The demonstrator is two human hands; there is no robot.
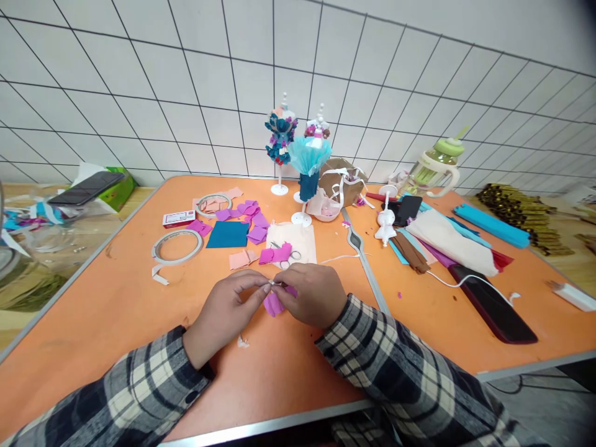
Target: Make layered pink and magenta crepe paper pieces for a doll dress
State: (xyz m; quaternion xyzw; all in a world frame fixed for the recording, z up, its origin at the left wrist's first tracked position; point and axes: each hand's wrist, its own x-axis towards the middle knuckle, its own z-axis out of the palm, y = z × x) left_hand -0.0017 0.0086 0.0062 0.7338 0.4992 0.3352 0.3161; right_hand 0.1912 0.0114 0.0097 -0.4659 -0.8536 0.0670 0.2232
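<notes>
My left hand and my right hand meet above the orange table, fingertips pinched together. Between them is a tiny white bit, too small to name. A piece of magenta crepe paper hangs below my right fingers, which are closed on it. My left thumb and forefinger are closed at the white bit. Just beyond the hands lie scissors, partly covered by magenta paper pieces, on a cream sheet. Peach paper pieces sit to their left.
Behind stand small dress-form figures in coloured paper. Tape rolls, a teal paper square and purple pieces lie left. On the right are a white figure, a zipper, crepe rolls, a dark phone and a bottle.
</notes>
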